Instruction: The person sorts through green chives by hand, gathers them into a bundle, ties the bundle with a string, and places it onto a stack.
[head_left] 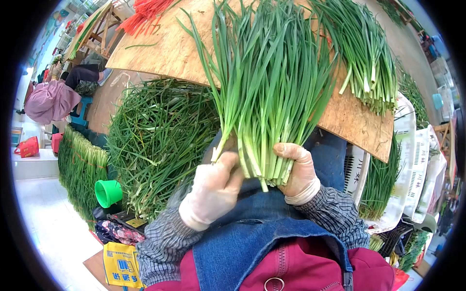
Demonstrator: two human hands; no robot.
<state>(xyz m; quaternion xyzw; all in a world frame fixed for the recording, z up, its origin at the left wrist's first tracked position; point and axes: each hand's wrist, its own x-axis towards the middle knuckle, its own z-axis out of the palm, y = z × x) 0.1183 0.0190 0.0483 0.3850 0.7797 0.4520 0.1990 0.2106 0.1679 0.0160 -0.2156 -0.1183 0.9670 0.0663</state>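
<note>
My right hand (300, 175), in a pale thin glove, is closed around the white stem ends of a bunch of garlic chives (276, 97). Their green leaves fan out away from me over the wooden board. My left hand (213, 186), gloved the same way, has its fingers curled at the bunch's left side, pinching the base of a few separate chive stalks (222, 140). Its fingertips are partly hidden. A second bunch of garlic chives (366, 58) lies on the board's right side, stem ends toward me.
The wooden board (170, 53) holds red ties (145, 14) at its far left. Beside my left leg is a heap of loose chives (160, 140). Tied bunches (82, 169) and a green bucket (108, 193) stand farther left. White crates (407, 160) are at right. Another person (51, 99) sits back left.
</note>
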